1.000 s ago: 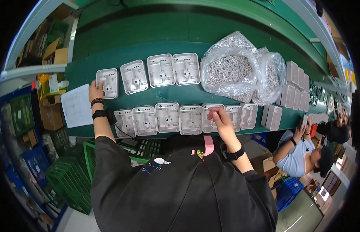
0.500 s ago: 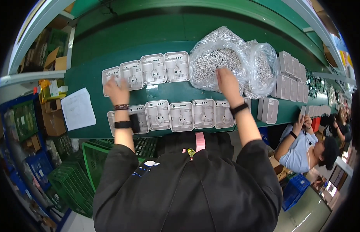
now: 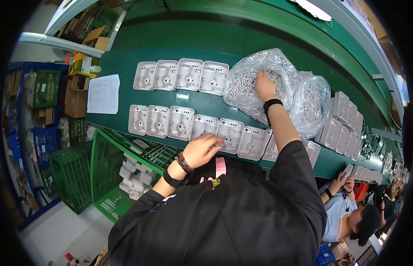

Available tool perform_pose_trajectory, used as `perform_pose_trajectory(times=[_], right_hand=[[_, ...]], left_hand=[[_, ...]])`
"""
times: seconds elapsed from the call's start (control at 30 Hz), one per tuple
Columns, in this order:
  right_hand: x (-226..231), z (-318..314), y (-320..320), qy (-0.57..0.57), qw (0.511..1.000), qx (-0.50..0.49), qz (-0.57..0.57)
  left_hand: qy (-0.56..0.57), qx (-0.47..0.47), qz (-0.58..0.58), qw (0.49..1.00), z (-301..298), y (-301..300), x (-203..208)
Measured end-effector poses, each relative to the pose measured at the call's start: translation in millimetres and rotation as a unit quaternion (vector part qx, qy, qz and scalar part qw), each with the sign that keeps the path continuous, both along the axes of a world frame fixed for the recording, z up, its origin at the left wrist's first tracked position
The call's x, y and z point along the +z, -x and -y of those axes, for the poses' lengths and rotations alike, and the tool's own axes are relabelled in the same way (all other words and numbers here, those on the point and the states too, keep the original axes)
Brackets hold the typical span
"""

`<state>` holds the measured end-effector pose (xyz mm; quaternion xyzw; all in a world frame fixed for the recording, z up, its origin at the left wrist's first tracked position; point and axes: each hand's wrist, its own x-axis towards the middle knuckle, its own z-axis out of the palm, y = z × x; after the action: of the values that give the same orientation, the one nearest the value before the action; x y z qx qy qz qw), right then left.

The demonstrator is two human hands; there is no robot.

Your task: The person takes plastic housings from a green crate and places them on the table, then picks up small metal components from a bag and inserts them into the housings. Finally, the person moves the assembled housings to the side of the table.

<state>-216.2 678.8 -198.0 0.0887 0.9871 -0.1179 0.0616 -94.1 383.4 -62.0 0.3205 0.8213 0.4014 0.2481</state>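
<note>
My right hand dips into an open clear plastic bag full of small silvery parts; its fingers are bent together, and what they grip is hidden. My left hand hovers over the near row of light grey plastic housings, its fingertips drawn together above one housing in mid-row. Anything between those fingertips is too small to name. Behind it, a far row of similar open housings lines the green table, left of the bag.
Beside the first bag stands a second bag of parts. Stacked grey housings fill the right side. A paper sheet lies at left. Below the table edge is a green crate with housings inside. A co-worker sits at the right.
My left hand has gone from the far row's left end to the middle of the near row. My right hand has shifted deeper into the bag. The whole view has turned.
</note>
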Motion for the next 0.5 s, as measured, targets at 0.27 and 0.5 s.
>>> perform_pose_trajectory(times=[0.27,0.5], right_hand=[[37,4,-12,0.035,0.993,-0.101,-0.055],[135,78,-102,0.303,0.882,-0.056,-0.357]], left_hand=[[-0.071,0.064,-0.016,0.995,-22,-4,9],[-0.357,0.391,0.676,0.514,-80,26,10]])
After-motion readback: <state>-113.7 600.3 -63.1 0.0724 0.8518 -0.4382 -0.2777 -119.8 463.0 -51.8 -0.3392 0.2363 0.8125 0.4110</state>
